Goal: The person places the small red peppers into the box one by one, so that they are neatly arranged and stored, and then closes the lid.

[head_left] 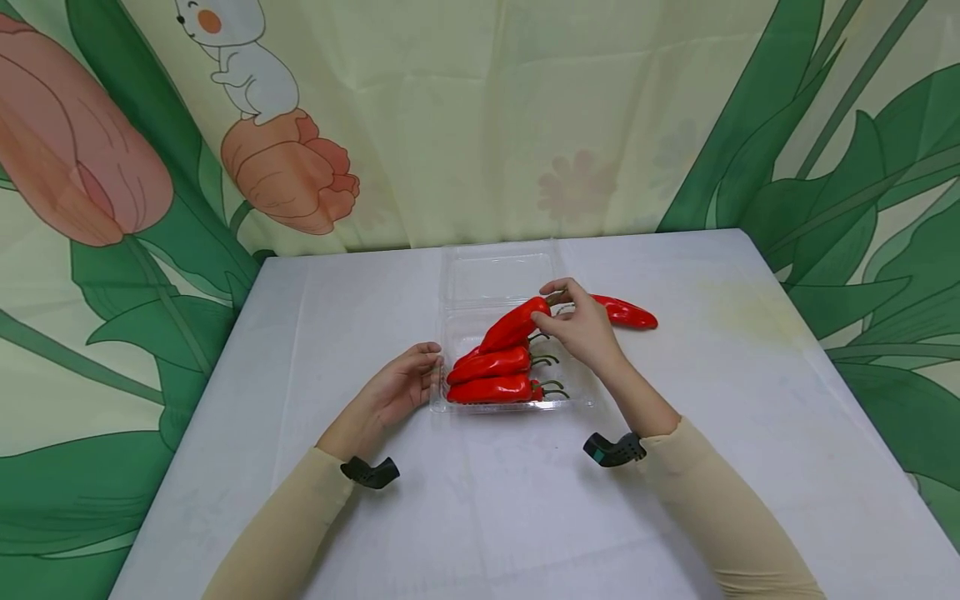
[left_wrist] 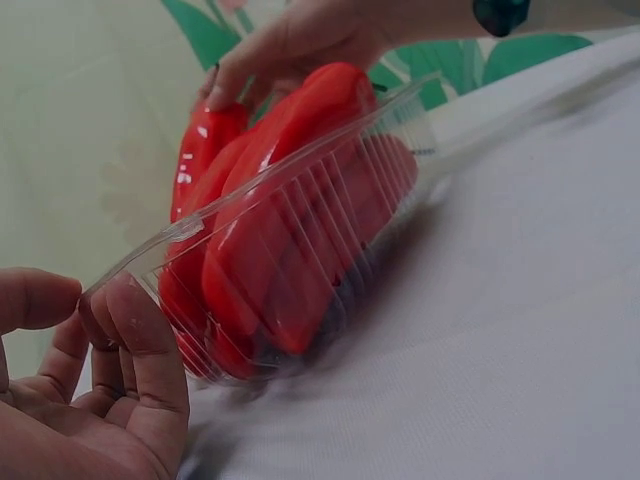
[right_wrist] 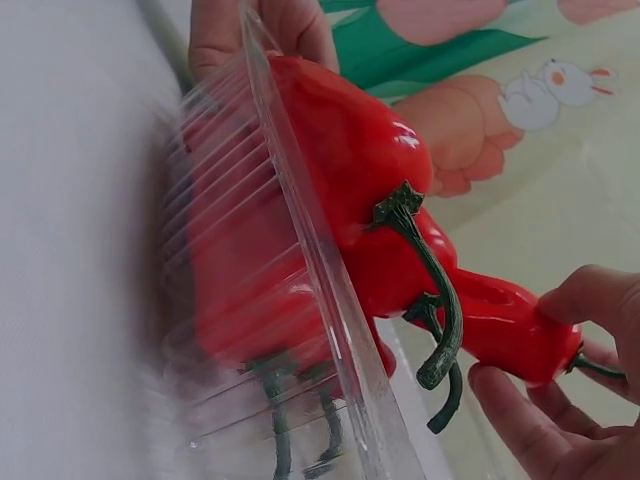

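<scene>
A clear plastic clamshell box (head_left: 573, 405) lies on the table with its lid (head_left: 501, 275) folded back. Several long red peppers (head_left: 491, 388) are stacked inside, green stems toward the right. My left hand (head_left: 405, 383) pinches the box's left rim between thumb and fingers, as the left wrist view shows. Over the far part of the box, my right hand (head_left: 581, 329) holds another red pepper (head_left: 513, 325) near its stem end, thumb on one side and fingers on the other. That pepper slants down to the left, its tip end close over the stacked peppers.
One more red pepper (head_left: 632, 313) lies on the white-covered table (head_left: 750, 417) just right of the box, partly behind my right hand. A printed curtain (head_left: 480, 125) with flowers and a white animal hangs along the table's far edge.
</scene>
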Demonstrator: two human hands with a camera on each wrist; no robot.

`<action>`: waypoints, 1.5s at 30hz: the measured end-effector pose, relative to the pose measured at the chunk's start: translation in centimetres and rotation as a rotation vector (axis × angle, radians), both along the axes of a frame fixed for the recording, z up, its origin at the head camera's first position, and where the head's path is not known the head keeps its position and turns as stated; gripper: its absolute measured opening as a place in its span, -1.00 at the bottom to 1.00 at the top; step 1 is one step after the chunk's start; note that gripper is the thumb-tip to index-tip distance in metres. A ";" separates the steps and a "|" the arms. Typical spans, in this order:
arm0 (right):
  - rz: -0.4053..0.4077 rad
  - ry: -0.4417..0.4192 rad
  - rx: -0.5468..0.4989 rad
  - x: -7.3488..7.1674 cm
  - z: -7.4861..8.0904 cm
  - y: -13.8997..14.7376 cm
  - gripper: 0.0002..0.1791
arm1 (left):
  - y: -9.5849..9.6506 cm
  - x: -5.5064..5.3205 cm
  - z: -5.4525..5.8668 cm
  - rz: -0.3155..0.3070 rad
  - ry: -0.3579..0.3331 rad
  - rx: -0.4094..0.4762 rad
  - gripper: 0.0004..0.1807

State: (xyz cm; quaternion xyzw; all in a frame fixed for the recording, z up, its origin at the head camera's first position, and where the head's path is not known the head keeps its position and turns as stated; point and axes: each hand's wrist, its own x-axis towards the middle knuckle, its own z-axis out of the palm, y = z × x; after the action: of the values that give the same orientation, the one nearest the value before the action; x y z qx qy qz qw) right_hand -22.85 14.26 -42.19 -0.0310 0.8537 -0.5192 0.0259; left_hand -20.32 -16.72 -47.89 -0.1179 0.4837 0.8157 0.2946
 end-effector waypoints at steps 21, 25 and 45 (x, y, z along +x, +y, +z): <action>0.123 -0.076 0.162 -0.1 0.2 -1.0 -0.37 | 0.0 0.0 0.3 0.005 -0.011 -0.004 -0.84; 0.180 -0.064 0.174 -0.2 0.3 -1.3 -0.48 | 0.0 0.0 0.2 0.002 -0.001 -0.012 -0.84; 0.296 -0.027 0.197 -0.2 0.6 -2.2 -0.56 | 0.1 -0.1 0.1 -0.004 0.011 -0.009 -0.84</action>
State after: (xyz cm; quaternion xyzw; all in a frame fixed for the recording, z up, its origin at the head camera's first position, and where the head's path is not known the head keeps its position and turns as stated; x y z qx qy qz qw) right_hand -23.04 12.07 -41.64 -0.1467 0.8860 -0.4242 0.1166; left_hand -20.38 -16.60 -47.75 -0.1138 0.4891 0.8136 0.2931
